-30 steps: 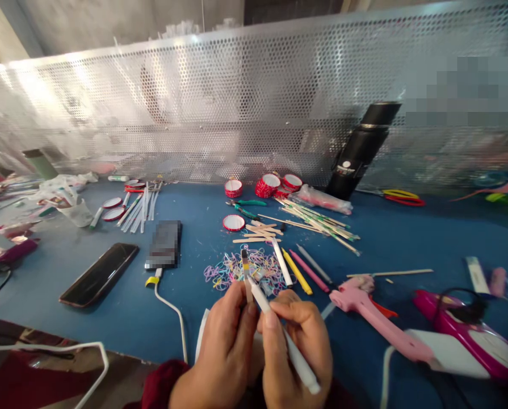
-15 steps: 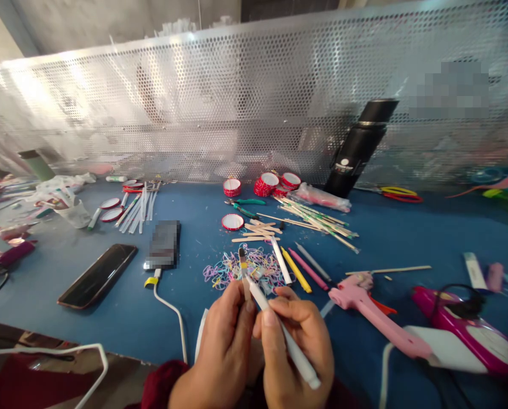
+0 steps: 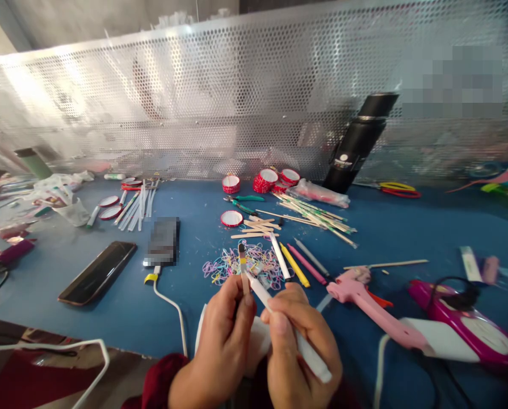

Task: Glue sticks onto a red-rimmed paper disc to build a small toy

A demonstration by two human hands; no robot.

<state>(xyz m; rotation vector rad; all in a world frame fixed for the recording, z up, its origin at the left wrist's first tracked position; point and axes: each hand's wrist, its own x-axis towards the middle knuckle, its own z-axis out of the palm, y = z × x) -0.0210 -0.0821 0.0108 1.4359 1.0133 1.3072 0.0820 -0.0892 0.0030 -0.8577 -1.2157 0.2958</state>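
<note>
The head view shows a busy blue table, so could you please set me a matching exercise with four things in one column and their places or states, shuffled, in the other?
Column one
1. Left hand
2. Black flask
3. Right hand
4. Yellow marker

Column two
A. Holds a white marker
B. Lies just left of the pink marker
C. Holds a flat stick with a dark tip
D. In front of the perforated panel

Right pairs: 1-C, 2-D, 3-A, 4-B
</note>
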